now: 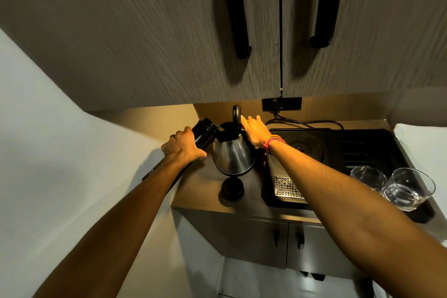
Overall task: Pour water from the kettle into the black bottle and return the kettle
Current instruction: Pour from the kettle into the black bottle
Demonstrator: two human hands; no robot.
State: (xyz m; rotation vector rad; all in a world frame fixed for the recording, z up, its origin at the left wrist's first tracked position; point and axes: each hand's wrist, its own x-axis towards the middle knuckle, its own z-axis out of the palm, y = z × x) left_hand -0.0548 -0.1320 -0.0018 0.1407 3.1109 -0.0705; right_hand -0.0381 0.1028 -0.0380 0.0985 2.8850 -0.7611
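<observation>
The table point(200, 191) carries a black tray point(377, 143) at 3 o'clock, with two glasses point(391, 184) on its near right corner. The steel kettle point(233, 156) stands mid-table, lid up. The left hand point(181, 146) is clamped round the tilted black bottle point(205, 133) at the kettle's 10 o'clock. The right hand point(255, 129), fingers spread, touches the lid. The bottle's cap point(232, 189) lies at the kettle's 6 o'clock.

Two bare forearms without sleeves, left hand point(182, 146) without rings or watch, right hand point(255, 129) with pink and orange thread bracelets point(271, 142) at the wrist
</observation>
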